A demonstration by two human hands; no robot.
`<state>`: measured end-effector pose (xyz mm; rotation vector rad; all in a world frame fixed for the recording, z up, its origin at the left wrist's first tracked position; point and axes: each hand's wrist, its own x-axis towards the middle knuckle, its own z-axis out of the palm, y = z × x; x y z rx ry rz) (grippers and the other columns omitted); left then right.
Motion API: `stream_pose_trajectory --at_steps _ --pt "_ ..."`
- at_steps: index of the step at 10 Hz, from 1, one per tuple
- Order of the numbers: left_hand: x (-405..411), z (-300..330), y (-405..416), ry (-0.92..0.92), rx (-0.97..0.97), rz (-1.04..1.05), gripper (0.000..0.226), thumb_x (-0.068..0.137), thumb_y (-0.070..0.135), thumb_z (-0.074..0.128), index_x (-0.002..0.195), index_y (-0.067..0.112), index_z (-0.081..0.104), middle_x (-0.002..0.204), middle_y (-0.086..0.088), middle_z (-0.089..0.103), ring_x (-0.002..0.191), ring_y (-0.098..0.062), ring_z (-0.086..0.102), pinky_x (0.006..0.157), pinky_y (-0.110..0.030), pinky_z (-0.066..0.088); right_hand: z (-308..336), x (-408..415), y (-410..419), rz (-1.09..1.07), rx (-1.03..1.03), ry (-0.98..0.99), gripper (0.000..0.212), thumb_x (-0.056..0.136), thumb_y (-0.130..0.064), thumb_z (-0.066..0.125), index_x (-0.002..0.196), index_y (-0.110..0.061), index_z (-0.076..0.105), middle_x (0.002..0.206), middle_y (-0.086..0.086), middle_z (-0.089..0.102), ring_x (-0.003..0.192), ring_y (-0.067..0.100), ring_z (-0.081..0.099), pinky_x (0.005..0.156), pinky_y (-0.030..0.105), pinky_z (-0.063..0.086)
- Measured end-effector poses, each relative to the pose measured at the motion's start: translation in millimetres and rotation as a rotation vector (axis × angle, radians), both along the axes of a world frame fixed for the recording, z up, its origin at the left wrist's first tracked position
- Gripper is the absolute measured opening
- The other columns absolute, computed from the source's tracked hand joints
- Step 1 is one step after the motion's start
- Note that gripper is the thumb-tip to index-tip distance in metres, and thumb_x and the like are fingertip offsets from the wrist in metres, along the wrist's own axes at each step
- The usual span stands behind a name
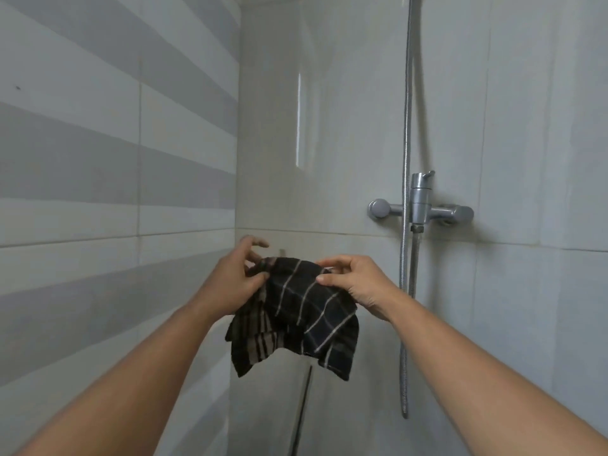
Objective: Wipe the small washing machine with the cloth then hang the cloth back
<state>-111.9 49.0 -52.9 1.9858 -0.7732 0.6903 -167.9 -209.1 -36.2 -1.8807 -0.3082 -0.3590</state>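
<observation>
- Holding the cloth (297, 311) up by its top edge, both hands work in front of the corner where two tiled walls meet.
- Left hand (235, 281): thumb and lower fingers pinch the cloth's upper left corner; the index and middle fingers are lifted and spread toward the wall.
- Right hand (357, 283): thumb and fingertips are closed on the upper right edge of the cloth.
- Cloth: dark, with thin pale checked lines; a brown striped part shows at its lower left. It hangs loose below the hands, bunched, with its bottom corners free in the air.
- A small hook (282, 251) shows on the wall just above the cloth, between the hands; whether the cloth touches it cannot be told.
- Left wall (98, 143): wide grey and white bands.
- Right wall (526, 126): plain pale tiles, with a chrome tap (419, 205) mounted to the right of the hands, well apart from the cloth.
- A metal hose (406, 126) runs up and down past the tap.
</observation>
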Motion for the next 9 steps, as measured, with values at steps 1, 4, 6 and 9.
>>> stream_pose_trajectory --at_steps 1,4,6,9 --pt "45.0 -16.6 4.2 -0.333 0.336 0.209 0.053 0.091 0.039 0.044 0.141 0.054 0.034 0.108 0.020 0.052 0.091 -0.002 0.057 0.074 -0.016 0.043 -6.4 53.4 16.5 -0.124 -0.183 -0.149 0.026 0.082 -0.007 0.083 0.107 -0.011 0.077 0.101 0.012 0.077 0.088 0.011 0.071 0.085 0.019 0.055" --pt "176.2 -18.0 7.3 -0.629 0.570 0.585 0.049 0.085 0.027 0.051 0.134 0.031 0.053 0.100 -0.001 0.053 0.080 -0.022 0.056 0.055 -0.027 0.035 4.8 179.8 59.6 -0.380 -0.547 -0.480 0.020 0.091 -0.013 0.066 0.105 -0.018 0.079 0.109 0.003 0.075 0.101 0.020 0.069 0.093 0.032 0.055" --pt "200.7 -69.3 -9.7 -0.459 0.362 0.528 0.054 0.089 0.015 0.054 0.140 0.034 0.050 0.100 0.001 0.054 0.078 -0.020 0.058 0.056 -0.032 0.049 -34.0 198.4 59.2 -0.504 -0.883 -0.636 0.027 0.101 -0.021 0.053 0.117 -0.022 0.073 0.113 0.003 0.063 0.099 0.026 0.062 0.081 0.043 0.054" --pt "141.8 -123.8 -38.0 -0.090 -0.171 0.196 0.055 0.093 0.008 0.048 0.142 0.032 0.046 0.141 0.004 0.042 0.129 -0.013 0.042 0.112 -0.033 0.034 -64.2 143.1 55.2 -0.475 -0.872 -0.475 0.053 0.096 -0.025 0.047 0.149 -0.025 0.041 0.145 0.006 0.042 0.126 0.029 0.044 0.102 0.045 0.042"
